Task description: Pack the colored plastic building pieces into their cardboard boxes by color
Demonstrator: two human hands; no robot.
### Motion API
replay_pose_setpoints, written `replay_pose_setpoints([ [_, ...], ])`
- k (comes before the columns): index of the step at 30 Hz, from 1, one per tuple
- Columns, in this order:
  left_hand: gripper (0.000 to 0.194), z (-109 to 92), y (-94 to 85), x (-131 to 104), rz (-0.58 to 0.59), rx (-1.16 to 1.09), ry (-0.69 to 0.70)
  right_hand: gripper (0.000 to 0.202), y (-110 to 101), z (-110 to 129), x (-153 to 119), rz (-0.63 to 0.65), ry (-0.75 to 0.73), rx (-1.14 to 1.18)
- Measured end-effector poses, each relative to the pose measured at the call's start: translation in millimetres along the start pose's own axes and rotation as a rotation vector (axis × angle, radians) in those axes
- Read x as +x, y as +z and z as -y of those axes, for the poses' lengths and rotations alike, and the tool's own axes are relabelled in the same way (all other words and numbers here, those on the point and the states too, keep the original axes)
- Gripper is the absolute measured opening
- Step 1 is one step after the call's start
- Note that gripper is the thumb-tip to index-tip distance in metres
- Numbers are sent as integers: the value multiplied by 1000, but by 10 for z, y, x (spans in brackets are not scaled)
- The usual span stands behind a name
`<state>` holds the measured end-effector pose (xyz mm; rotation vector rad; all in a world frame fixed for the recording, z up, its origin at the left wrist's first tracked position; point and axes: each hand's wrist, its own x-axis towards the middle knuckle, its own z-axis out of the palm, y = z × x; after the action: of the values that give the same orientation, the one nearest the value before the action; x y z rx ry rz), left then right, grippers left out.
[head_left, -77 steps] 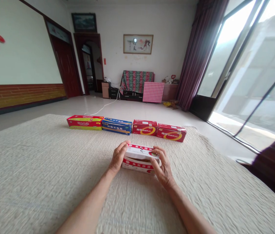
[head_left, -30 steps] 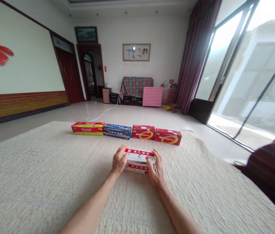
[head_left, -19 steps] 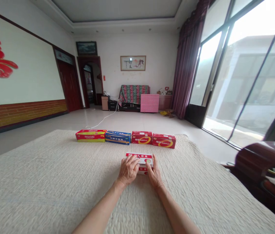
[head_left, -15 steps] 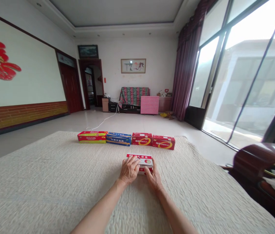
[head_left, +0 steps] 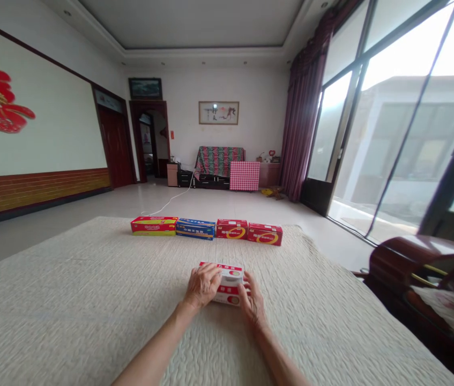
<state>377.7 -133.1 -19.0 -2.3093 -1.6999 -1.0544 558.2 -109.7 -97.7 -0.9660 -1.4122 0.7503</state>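
Observation:
A red-and-white cardboard box with printed characters and round pictures lies on the pale quilted cover, held between both hands. Bent over its left end and top is my left hand, which hides that part of the box. My right hand grips the right end, thumb on the front and fingers around the side. Beyond the hands stand four-sided cartons in a row: a red-and-yellow box, a blue box, a red box and another red box.
To the right is a dark reddish-brown curved wooden armrest with a pale cloth by it. Past the cover's far edge, a white cable runs over the tiled floor toward a black cabinet.
Both hands and the red-and-white box have come nearer to me and slightly left. More of the box's front shows. The row of boxes stays in place; the camera view has shifted a little.

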Motion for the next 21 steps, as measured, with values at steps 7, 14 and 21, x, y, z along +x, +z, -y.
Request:
replay_pose_setpoints([
  [7,30,34,32,-346,-165,20,-7,51,60,95,-119,56,-42,-53],
  [14,31,30,160,-409,-245,60,-5,60,68,87,-91,47,39,23],
  [21,32,63,181,-389,-237,77,13,54,59,88,-76,60,13,26],
])
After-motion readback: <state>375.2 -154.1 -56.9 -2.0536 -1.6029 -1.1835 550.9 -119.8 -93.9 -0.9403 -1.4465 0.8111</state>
